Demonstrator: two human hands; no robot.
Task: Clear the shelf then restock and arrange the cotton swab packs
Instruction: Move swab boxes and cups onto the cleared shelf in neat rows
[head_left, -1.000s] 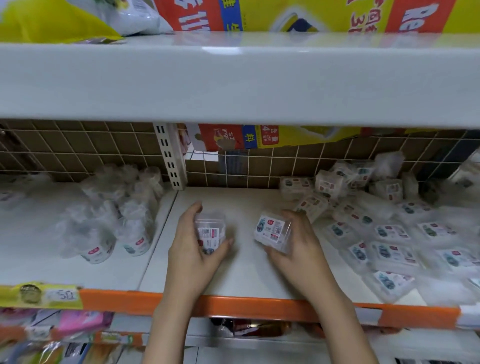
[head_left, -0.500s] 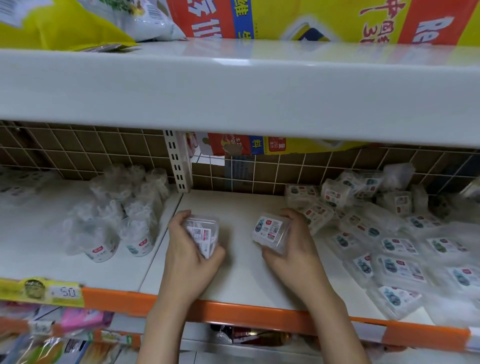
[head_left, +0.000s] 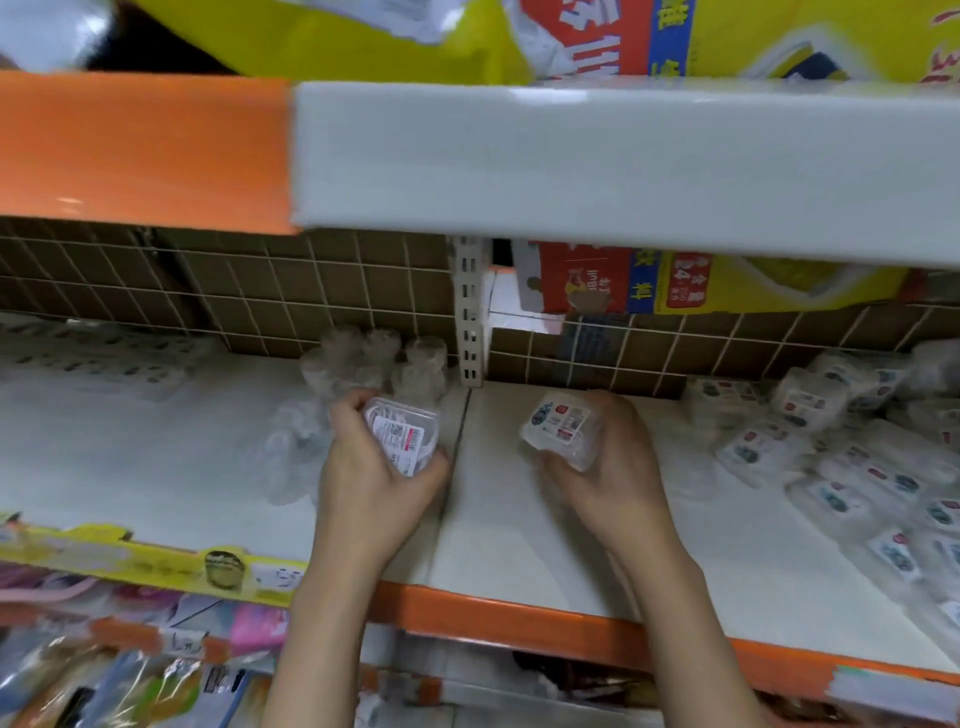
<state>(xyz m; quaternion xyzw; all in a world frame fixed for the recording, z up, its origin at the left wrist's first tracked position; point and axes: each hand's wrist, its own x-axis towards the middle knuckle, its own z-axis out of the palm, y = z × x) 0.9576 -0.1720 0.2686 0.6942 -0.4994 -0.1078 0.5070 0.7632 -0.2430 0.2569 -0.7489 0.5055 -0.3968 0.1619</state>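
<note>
Since a second ago, the left pack (head_left: 402, 439) has been carried leftward to the shelf (head_left: 519, 519) seam, grasped by the left hand (head_left: 374, 483); the right pack (head_left: 563, 428) is kept gripped by the right hand (head_left: 608, 467). Placement seems near.

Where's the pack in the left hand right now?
Head view, centre-left: the left hand grips the pack beside the shelf seam, in front of the round tubs.

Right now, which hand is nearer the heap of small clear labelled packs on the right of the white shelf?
Right. The right hand, holding a clear pack, is just left of the heap; the left hand, holding another pack, is farther left, beyond the shelf seam.
</note>
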